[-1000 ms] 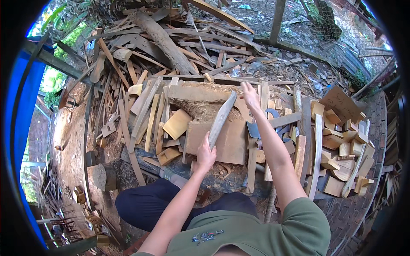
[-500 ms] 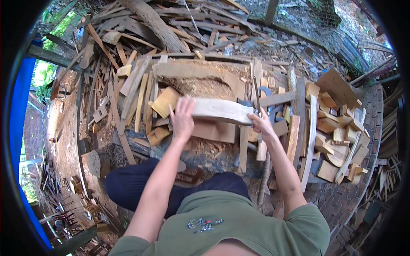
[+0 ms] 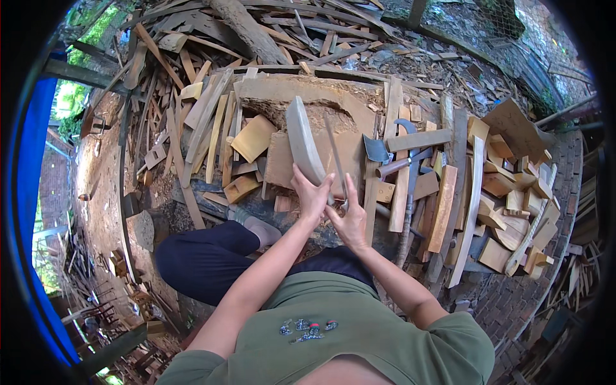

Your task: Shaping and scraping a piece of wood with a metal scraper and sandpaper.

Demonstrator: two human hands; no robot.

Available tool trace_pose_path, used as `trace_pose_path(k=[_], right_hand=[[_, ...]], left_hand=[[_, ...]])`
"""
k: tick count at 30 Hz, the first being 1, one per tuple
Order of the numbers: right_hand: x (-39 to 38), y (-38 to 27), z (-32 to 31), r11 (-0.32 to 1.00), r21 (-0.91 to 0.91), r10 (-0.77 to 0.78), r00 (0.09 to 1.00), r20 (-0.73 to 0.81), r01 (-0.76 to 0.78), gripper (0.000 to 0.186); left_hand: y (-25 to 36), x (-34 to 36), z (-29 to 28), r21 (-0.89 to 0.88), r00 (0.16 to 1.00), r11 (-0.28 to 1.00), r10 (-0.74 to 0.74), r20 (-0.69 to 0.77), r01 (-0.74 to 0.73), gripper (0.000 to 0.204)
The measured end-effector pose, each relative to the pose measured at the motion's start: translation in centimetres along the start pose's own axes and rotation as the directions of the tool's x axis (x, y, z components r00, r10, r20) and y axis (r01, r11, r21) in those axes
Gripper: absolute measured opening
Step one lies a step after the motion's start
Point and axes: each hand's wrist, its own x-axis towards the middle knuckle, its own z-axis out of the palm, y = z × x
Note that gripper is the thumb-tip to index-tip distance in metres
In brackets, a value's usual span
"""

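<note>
A pale, gently curved piece of wood [image 3: 303, 138] stands tilted up over the work block, its far end pointing away from me. My left hand [image 3: 310, 197] is closed round its near end. Just to the right, my right hand [image 3: 351, 221] is closed on a long, thin dark tool [image 3: 336, 149]; whether it is a file or a narrow blade is unclear. The two hands are close together, near the block's front edge. Beneath the wood lies the broad brown wooden block [image 3: 350, 157], with a hollow worn into its far part.
Right of the block lie a dark flat blade [image 3: 376, 149], a brown wooden handle [image 3: 393, 168] and several long boards. Cut wood blocks [image 3: 507, 212] pile up at far right. A yellowish wood block [image 3: 253, 138] lies at left. Scrap planks and a log [image 3: 250, 32] fill the back.
The wood has swung from lying crosswise to pointing away from me. My left hand has moved right to its near end; my right hand has come left and nearer with the thin tool.
</note>
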Motion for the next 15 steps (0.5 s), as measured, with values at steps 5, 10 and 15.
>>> trace_pose_path(k=[5,10,15], right_hand=[[0.3,-0.9,-0.8,0.982,0.183,0.015,0.979,0.201,-0.053,0.062],[4.8,-1.2,0.0,0.986,-0.051,-0.161,0.987,0.003,0.161,0.047],[7.5,-2.3,0.5,0.924,-0.262,-0.272,0.96,0.065,0.279,0.047]], left_hand=[[-2.4,1.9,-2.9,-0.312,0.979,0.946,0.141,0.146,-0.089,0.082],[-1.9,3.5,-4.7,0.038,0.909,0.912,0.401,0.118,-0.407,0.063],[-2.5,2.8,-4.2,0.204,0.828,0.803,0.546,0.127,-0.561,0.065]])
